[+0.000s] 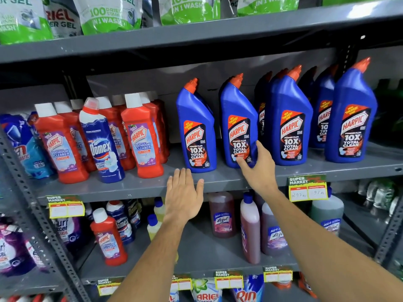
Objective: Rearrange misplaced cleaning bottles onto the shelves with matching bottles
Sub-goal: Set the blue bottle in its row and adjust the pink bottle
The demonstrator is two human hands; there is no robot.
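While right hand point(257, 168) half-open touches blue bottle point(238, 125), left hand point(184, 190) open, empty: close around waist, lift straight, avoid nudging neighbouring blue bottle point(196, 129)

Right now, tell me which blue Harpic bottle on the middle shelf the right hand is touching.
The second blue bottle from the left. The right hand has its fingers on its lower label; the other blue bottles stand untouched, and the left hand hovers open below.

On the middle shelf point(152, 188), the right hand point(258, 165) touches a blue Harpic bottle point(238, 125) at its lower label (fingers spread). At eight o'clock from it, the left hand point(184, 192) hovers flat, empty.
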